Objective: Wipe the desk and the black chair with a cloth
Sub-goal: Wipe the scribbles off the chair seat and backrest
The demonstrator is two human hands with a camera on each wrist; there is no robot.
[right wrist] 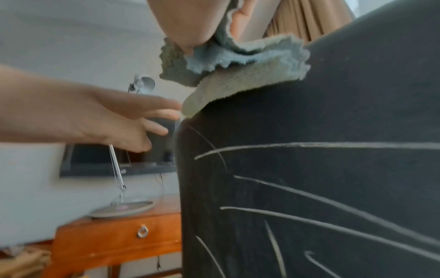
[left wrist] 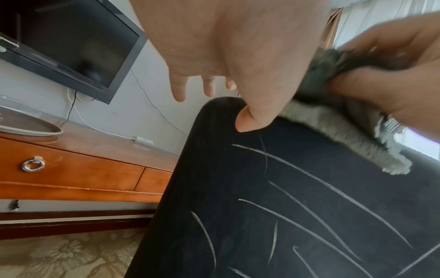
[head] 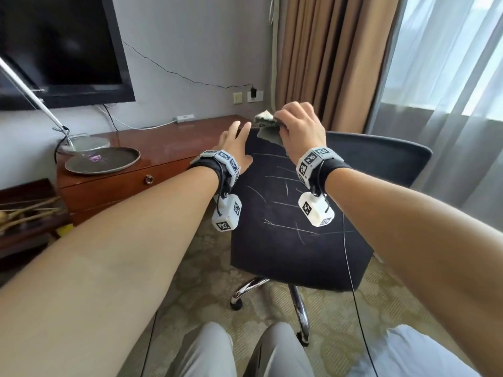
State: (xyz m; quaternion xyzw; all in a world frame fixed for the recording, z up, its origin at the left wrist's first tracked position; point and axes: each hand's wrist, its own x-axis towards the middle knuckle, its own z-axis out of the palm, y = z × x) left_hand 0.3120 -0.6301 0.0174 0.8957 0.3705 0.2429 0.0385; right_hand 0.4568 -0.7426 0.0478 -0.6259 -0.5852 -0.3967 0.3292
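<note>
The black chair (head: 296,213) stands in front of me, its seat streaked with thin white chalk-like lines (left wrist: 309,188). My right hand (head: 296,123) grips a bunched grey-green cloth (head: 268,126) at the seat's far edge; a flap of the cloth (right wrist: 238,84) lies on the black fabric (right wrist: 333,169). My left hand (head: 235,140) hovers open with straight fingers over the seat's far left corner, just left of the cloth (left wrist: 345,135). The brown wooden desk (head: 152,164) runs behind and to the left of the chair.
On the desk stand a round dark tray (head: 102,160) and a lamp base (head: 84,144) with a slanted silver arm. A black TV (head: 60,44) hangs on the wall above. Beige curtains (head: 326,55) and sheer drapes hang at the right. Patterned carpet lies below.
</note>
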